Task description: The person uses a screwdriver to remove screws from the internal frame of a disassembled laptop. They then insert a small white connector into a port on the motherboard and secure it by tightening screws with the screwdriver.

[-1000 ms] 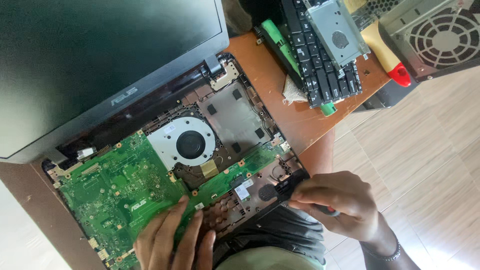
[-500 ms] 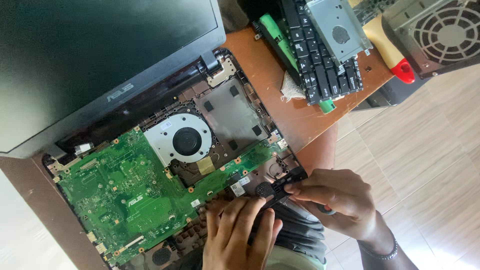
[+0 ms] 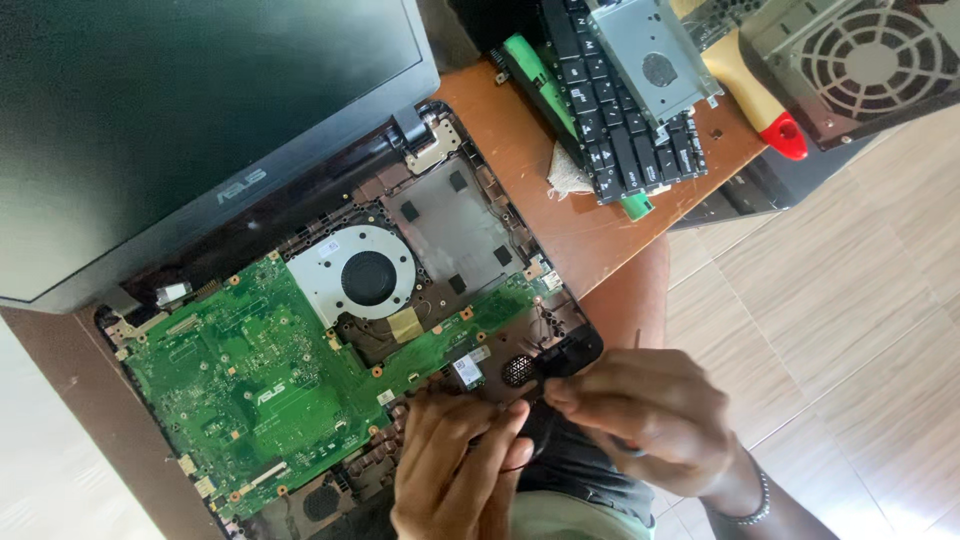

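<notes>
brown wooden table [image 3: 560,215], pale tiled floor [image 3: 840,300]

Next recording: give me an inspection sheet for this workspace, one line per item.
Surface: brown wooden table, partly covered.
Job's things: opened laptop with green motherboard and cooling fan exposed, screen up.
Clutter: detached keyboard, metal drive bracket, green tool, red-tipped handle, power supply unit.
Grippers: left hand and right hand together at the laptop's near right corner; grip unclear.
Cables: thin dark wire by the left hand.
Surroundings: tiled floor.
</notes>
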